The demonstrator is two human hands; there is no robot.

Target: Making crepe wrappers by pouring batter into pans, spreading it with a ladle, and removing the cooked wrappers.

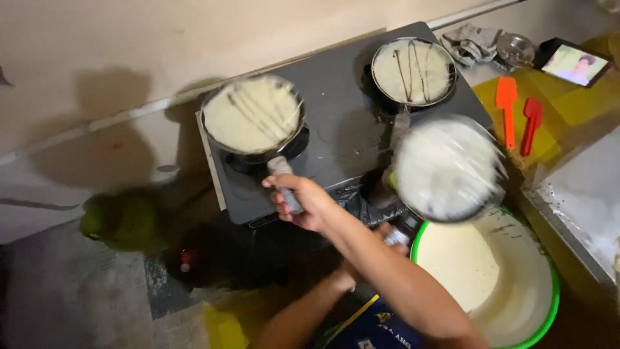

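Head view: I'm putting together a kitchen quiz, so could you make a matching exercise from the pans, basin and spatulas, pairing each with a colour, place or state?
Things:
1. left pan
2. far right pan
3. basin
4. spatulas

Descriptions:
a. green rim
b. orange and red, lying on the yellow surface
c. handle held in a hand
d. nearest the crumpled cloth

Pairs: 1-c, 2-d, 3-a, 4-b

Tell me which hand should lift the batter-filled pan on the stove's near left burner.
Right. The right hand already grips the handle of that batter-filled pan. The left hand, crossed beneath the right forearm, looks busy at the blurred pan above the green bowl.
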